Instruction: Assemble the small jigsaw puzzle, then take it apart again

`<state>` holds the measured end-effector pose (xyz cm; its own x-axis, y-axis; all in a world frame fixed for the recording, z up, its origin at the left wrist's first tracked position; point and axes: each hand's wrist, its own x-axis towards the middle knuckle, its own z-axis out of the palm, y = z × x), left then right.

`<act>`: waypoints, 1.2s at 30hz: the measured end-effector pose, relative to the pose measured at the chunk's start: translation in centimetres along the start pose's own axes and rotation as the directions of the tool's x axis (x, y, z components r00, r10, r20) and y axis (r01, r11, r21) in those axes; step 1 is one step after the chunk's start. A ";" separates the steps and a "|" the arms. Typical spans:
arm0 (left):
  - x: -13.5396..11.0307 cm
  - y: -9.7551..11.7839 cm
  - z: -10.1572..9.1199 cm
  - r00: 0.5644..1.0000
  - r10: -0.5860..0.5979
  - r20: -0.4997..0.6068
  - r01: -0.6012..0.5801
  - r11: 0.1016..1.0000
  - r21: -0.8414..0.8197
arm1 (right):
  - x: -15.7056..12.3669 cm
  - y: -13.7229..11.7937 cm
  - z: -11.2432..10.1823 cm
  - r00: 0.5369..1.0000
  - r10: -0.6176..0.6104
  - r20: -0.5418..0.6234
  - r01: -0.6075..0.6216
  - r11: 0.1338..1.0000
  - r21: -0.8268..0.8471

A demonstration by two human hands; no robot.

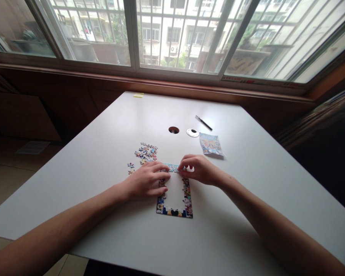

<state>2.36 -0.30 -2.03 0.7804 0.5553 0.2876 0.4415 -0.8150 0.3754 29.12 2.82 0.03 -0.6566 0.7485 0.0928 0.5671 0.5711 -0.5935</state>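
Note:
A jigsaw puzzle border [188, 205] lies on the white table, its pieces joined into a rectangle around a bare middle. My left hand [149, 179] rests over its upper left side, fingers apart and pressing lightly on the pieces. At the upper right corner, my right hand [199, 168] has thumb and index finger pinched at the light blue top edge, apparently on a jigsaw piece that the fingers mostly hide. Loose jigsaw pieces [148, 151] form a pile beyond my left hand, with a few stray ones [131, 166] to its left.
The white table [232, 226] has a round cable hole [174, 130] with its silver cover [192, 133] beside it. A crumpled printed picture sheet [212, 144] and a black pen [204, 122] lie at the right. Yellow tape [138, 95] marks the far edge, below a barred window.

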 end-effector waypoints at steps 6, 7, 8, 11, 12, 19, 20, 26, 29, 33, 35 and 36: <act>0.0 0.0 0.0 1.000 -0.005 0.003 0.005 1.000 -0.001 | -0.2 -0.3 -0.2 0.999 -0.037 0.017 0.038 0.996 -0.084; 0.0 0.0 0.0 1.000 -0.005 0.005 0.005 1.000 0.001 | -0.2 -0.5 -0.3 0.998 -0.052 0.020 0.054 0.993 -0.107; 0.0 0.0 0.0 1.000 -0.006 0.006 0.006 1.000 0.001 | -0.3 -0.6 -0.4 0.998 -0.065 0.025 0.068 0.989 -0.128; 0.0 0.0 0.0 1.000 -0.002 0.009 0.002 1.000 0.001 | -0.3 -0.6 -0.5 0.997 -0.063 0.039 0.068 0.986 -0.149; 0.0 0.0 0.0 1.000 -0.003 0.011 0.003 1.000 0.002 | -0.2 -0.6 -0.5 0.998 -0.044 0.034 0.048 0.990 -0.134; 0.0 0.1 -0.1 1.000 -0.003 0.019 0.003 1.000 0.017 | 0.2 0.8 0.2 0.984 0.086 -0.153 -0.087 0.996 0.005; 0.0 0.1 -0.2 1.000 -0.004 0.019 0.004 1.000 0.019 | 0.3 1.0 0.4 0.985 0.099 -0.141 -0.098 0.995 0.012; -0.1 0.1 0.1 1.000 -0.010 0.001 0.010 1.000 0.018 | 0.5 1.0 1.1 0.982 0.154 -0.108 -0.154 0.988 0.012; -0.1 0.1 0.1 1.000 -0.009 -0.001 0.009 0.999 0.034 | 0.5 0.8 1.0 0.982 0.158 -0.104 -0.157 0.987 0.018; 0.1 0.3 0.0 1.000 -0.007 0.003 0.006 0.998 0.056 | 0.4 1.1 0.3 0.981 0.176 -0.075 -0.171 0.983 0.071; 0.2 0.4 -0.1 1.000 -0.009 0.004 0.009 0.998 0.061 | 0.3 1.3 -0.1 0.979 0.198 -0.052 -0.191 0.975 0.110; 0.3 0.5 -0.2 1.000 -0.013 0.005 0.013 0.998 0.066 | 0.2 1.4 -0.2 0.978 0.203 -0.040 -0.197 0.973 0.124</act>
<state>2.74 -0.47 -1.60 0.7765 0.5653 0.2783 0.4799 -0.8169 0.3201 29.86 3.89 -0.66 -0.5077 0.8615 0.0023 0.6192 0.3668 -0.6943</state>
